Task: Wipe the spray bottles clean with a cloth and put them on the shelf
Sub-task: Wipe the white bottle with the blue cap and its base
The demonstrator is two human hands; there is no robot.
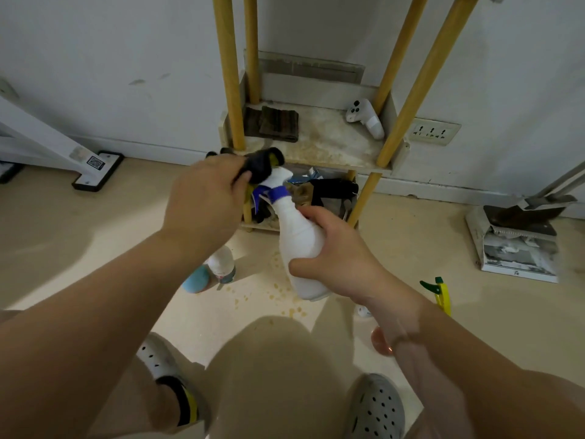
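Observation:
My right hand [335, 255] grips a white spray bottle [299, 239] with a blue collar and trigger, tilted with its nozzle toward the shelf. My left hand [205, 198] holds a dark cloth [261, 166] bunched against the bottle's spray head. Right behind stands the shelf [329, 147], a stained white board on yellow poles. On the floor below my left arm stand a blue-and-white bottle [198, 280] and a clear bottle [223, 264]. A yellow spray bottle with a green trigger [440, 293] lies on the floor at right, partly hidden by my right arm.
On the shelf lie a folded dark towel [278, 123] and a white controller [365, 117]. The lower shelf holds dark clutter [332, 191]. A dustpan on a box [519, 236] sits at right, a wall socket [433, 132] behind, and yellow stains [285, 296] mark the floor.

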